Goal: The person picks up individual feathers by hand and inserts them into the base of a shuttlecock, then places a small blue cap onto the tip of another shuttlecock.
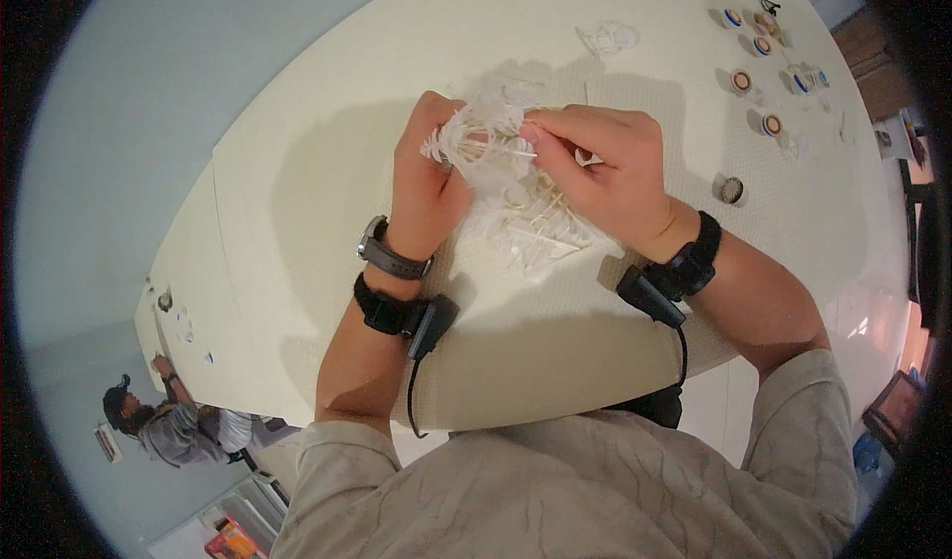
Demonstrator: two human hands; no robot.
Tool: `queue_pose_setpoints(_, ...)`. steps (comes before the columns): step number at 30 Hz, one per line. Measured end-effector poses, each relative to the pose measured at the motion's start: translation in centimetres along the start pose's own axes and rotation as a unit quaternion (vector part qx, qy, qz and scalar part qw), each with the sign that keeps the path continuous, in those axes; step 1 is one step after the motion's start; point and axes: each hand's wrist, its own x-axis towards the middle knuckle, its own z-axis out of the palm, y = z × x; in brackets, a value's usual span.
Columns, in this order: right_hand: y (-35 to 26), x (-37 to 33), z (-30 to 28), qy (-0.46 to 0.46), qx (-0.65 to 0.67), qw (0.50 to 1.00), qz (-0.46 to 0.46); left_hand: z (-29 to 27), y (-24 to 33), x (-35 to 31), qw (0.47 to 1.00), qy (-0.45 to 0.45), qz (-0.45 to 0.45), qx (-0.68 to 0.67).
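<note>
My left hand (431,162) is closed round a tangled bundle of thin white strips and loops (476,140), mixed with filmy, see-through plastic. From the other side, my right hand (613,167) pinches at the bundle's right edge with thumb and forefinger. The exact kind of these pieces is too small to tell. Under and between both hands, a loose heap of similar white sticks and strips (543,230) lies on the table.
Several small round containers (741,82) stand at the far right, with a dark round one (730,190) nearer. A clear plastic piece (608,37) lies beyond my hands on the cream table (327,361). Another person (169,425) is at the table's left end.
</note>
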Motion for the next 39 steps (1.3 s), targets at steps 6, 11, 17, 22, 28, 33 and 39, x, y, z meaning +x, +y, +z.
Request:
queue_pose_setpoints(6, 0.26, 0.02, 0.1, -0.004, -0.003, 1.0, -0.003, 0.09, 0.26, 0.2, 1.0, 0.003, 0.019, 0.005)
queue_pose_setpoints(11, 0.12, 0.0, 0.18, 0.014, -0.001, 1.0, 0.003, -0.06, 0.38, 0.14, 0.999, -0.006, 0.021, 0.028)
queue_pose_setpoints(17, 0.1, 0.07, 0.13, 0.025, -0.035, 0.999, -0.023, 0.14, 0.56, 0.35, 1.0, -0.008, 0.016, 0.015)
queue_pose_setpoints(22, 0.4, -0.08, 0.21, 0.038, -0.041, 0.998, -0.042, 0.2, 0.85, 0.21, 0.999, -0.018, -0.002, 0.027)
queue_pose_setpoints(28, -0.08, 0.02, 0.02, 0.037, -0.053, 0.996, -0.056, -0.09, 0.45, -0.13, 0.999, -0.026, -0.013, 0.036)
queue_pose_setpoints(33, 0.1, 0.02, 0.13, 0.025, -0.04, 0.998, -0.049, 0.21, 0.63, -0.26, 0.999, -0.003, -0.026, 0.019)
queue_pose_setpoints(39, -0.1, 0.01, 0.11, -0.002, -0.022, 1.0, 0.007, -0.16, -0.02, -0.3, 0.999, -0.023, -0.013, 0.021)
